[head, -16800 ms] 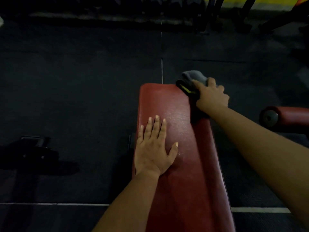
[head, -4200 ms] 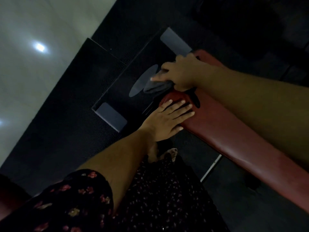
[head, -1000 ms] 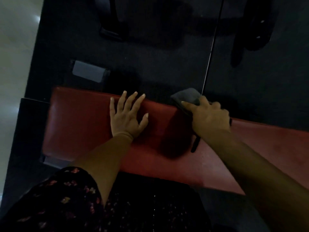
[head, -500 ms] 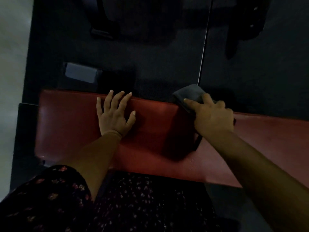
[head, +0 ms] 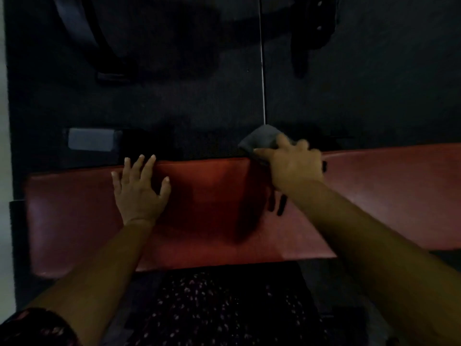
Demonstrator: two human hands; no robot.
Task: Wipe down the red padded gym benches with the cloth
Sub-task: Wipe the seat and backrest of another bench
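Red padded gym bench (head: 212, 211) running left to right across the lower middle of the view, on dark rubber flooring (head: 199, 101). Grey folded cloth (head: 262, 139) bunched at the far edge of the pad, partly hanging past it. Right hand (head: 294, 166) curled over the cloth, pinching it against that far edge. Left hand (head: 139, 188) flat on the pad with fingers spread, holding nothing, apparently bracing. No visible difference in sheen between wiped and unwiped vinyl in this dim light, so cannot tell how much of the top is done. Judging by the cloth's place, working along the far rim about midway; long stretch of pad to the right likely still to cover, near edge too. Other benches not in view. Beyond: pale grey rectangular foot plate (head: 91, 139) just behind the bench, dark machine frames (head: 306, 33) farther back, patterned dark garment (head: 224, 308) nearest the camera.
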